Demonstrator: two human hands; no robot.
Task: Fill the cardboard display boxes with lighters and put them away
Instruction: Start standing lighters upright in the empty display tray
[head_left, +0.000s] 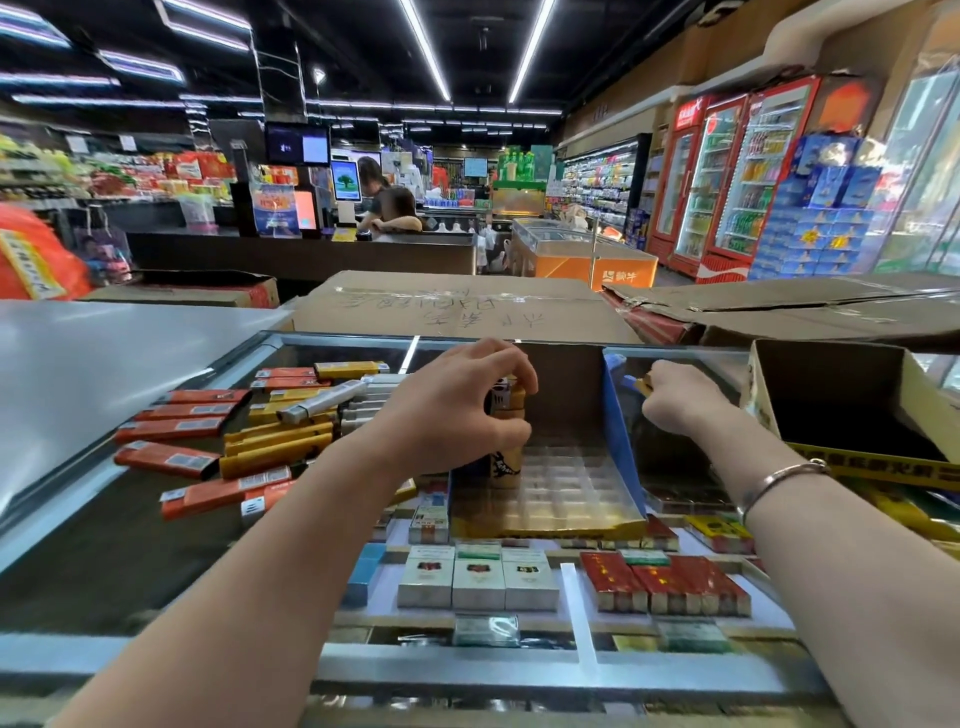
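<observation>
**Two hands at the lighter box on the glass counter**

The left hand is curled around a yellow lighter. The lighter stands upright at the back left corner of the display box. The fingers are over the top of the lighter and the thumb is on its side.

The display box sits on the glass counter. It has a tall brown back wall and a blue wall on the right. Inside is a tray with many little square holes. Most of the holes that show have nothing in them.

The right hand is just past the blue wall, to the right of the box. Its fingers are curled and pinch a small blue and yellow thing. It is too small to tell what it is. A bracelet is on the right wrist.

To the left of the box lies a heap of loose lighters, orange, yellow and grey. They lie flat on the glass, close to the left arm.

To the right stands an open cardboard box, near the right arm. Behind the display box lies a big flat carton with writing on it.

Under the glass are rows of small packs, white ones and red ones.

Far back are a checkout desk with people at it, and red drink fridges on the right.
</observation>
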